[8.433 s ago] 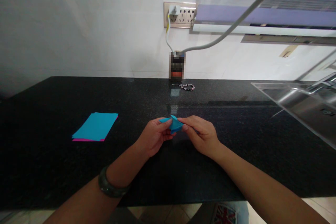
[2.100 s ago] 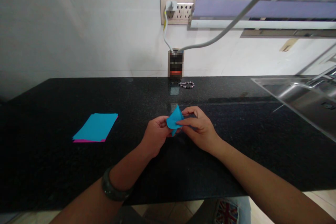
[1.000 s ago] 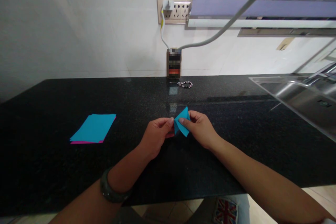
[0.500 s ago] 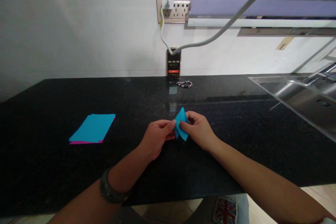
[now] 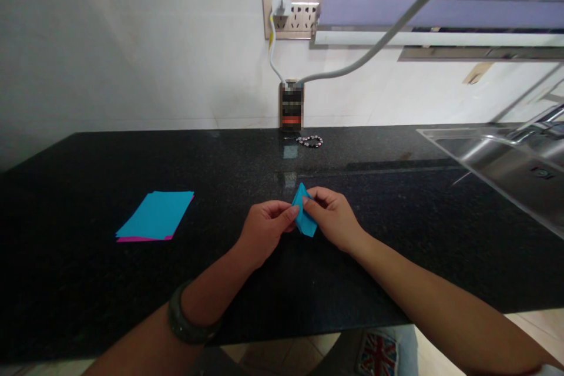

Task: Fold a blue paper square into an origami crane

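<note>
A small folded blue paper (image 5: pixel 305 220) is held up just over the dark countertop, pointed at its top. My left hand (image 5: pixel 267 226) pinches its left edge between thumb and fingers. On the other side, my right hand (image 5: pixel 333 215) grips the right edge, its thumb pressed on the front face. The fingers behind the paper are partly hidden. To the left lies a stack of square paper sheets (image 5: pixel 156 214), blue on top with a pink edge showing beneath.
The black countertop (image 5: pixel 211 164) runs back to a white tiled wall. A phone (image 5: pixel 291 107) leans there with a cable (image 5: pixel 348 69) in front of the wall. Near it lies a beaded bracelet (image 5: pixel 311 141). A steel sink (image 5: pixel 529 170) is at the right.
The blue paper has become narrower and flatter, its flaps pressed closer together. My left thumb has shifted slightly right onto it. The paper stack has stayed put.
</note>
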Demonstrator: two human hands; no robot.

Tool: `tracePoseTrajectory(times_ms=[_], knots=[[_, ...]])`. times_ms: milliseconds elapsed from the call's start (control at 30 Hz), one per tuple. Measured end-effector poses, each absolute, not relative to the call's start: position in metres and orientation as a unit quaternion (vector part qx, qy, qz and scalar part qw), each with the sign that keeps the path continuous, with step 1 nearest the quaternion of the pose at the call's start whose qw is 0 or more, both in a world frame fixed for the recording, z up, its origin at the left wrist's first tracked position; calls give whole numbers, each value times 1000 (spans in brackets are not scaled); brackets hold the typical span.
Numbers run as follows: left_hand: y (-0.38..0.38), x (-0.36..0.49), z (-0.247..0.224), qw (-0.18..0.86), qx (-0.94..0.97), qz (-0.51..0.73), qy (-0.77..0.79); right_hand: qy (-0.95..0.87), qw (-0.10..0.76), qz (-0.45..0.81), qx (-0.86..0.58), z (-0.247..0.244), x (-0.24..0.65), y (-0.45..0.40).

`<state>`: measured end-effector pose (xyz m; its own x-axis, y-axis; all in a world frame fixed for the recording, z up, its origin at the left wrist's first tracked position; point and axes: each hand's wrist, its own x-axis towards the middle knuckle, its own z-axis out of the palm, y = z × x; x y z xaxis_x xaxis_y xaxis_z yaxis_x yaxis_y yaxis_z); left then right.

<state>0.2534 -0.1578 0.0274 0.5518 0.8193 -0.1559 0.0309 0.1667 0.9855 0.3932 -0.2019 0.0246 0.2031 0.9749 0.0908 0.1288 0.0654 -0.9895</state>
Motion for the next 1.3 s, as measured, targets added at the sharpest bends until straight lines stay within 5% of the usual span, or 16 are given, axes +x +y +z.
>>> tracePoseTrajectory(times_ms=[633,967,1300], knots=[[-157,253,28,569,656,316,383,-601,492,261,-573,27,394,-203],[-159,254,29,588,657,289,372,-647,449,261,-558,29,397,-202],[-148,251,28,675,490,402,377,-599,493,282,-564,27,396,-208]])
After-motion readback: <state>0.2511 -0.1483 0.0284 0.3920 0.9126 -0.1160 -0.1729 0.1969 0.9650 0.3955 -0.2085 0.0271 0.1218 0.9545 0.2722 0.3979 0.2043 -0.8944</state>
